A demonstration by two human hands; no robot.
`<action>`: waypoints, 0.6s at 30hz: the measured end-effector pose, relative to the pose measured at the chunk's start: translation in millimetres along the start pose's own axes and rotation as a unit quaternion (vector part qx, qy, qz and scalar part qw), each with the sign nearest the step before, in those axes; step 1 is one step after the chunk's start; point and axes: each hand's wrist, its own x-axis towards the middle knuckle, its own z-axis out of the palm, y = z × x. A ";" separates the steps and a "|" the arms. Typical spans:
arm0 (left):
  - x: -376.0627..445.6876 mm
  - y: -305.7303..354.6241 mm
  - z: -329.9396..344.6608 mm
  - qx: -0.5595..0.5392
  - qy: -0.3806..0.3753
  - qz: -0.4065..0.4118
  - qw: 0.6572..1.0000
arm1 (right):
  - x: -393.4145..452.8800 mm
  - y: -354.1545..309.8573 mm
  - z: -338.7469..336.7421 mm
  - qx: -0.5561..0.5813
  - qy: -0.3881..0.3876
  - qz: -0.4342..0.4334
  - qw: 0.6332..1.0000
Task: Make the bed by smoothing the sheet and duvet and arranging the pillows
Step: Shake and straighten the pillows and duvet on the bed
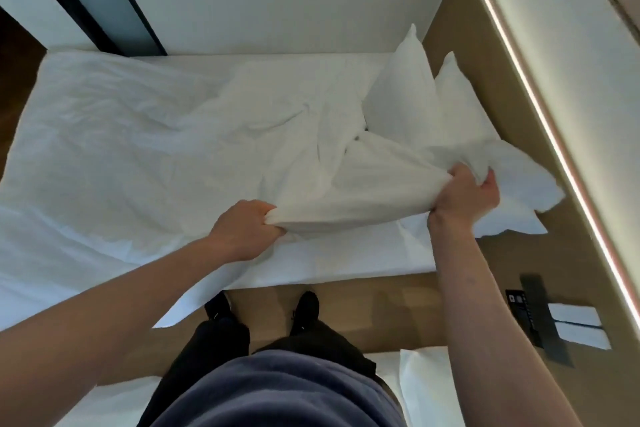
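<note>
A white duvet lies crumpled across the bed, bunched up near the head end. My left hand is closed on the duvet's near edge, lifted a little off the white sheet. My right hand grips the same edge further right, near the head of the bed. Two white pillows lean upright against the brown headboard. A third pillow lies flat under and beyond my right hand.
I stand in a narrow floor gap between this bed and a second white bed behind my legs. A shelf at the right holds a dark remote and folded white paper. A lit strip runs along the wall.
</note>
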 end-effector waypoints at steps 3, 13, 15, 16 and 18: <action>0.2 12.8 9.7 0.036 -0.044 0.032 0.998 | -2.6 -24.4 -3.7 -0.057 -0.007 -0.093 0.994; -6.5 35.0 7.3 0.062 -0.169 0.095 0.979 | -17.1 -46.1 -62.9 0.018 0.061 -0.197 0.978; -3.3 35.6 8.2 0.069 -0.167 0.094 0.979 | -8.9 -42.3 -54.4 -0.043 0.023 -0.204 0.978; -1.4 34.2 7.7 0.074 -0.166 0.089 0.979 | -6.0 -38.3 -50.7 -0.073 0.003 -0.200 0.977; 5.0 24.5 7.1 0.092 -0.179 0.067 0.977 | -8.9 -28.2 -47.4 -0.112 -0.034 -0.189 0.975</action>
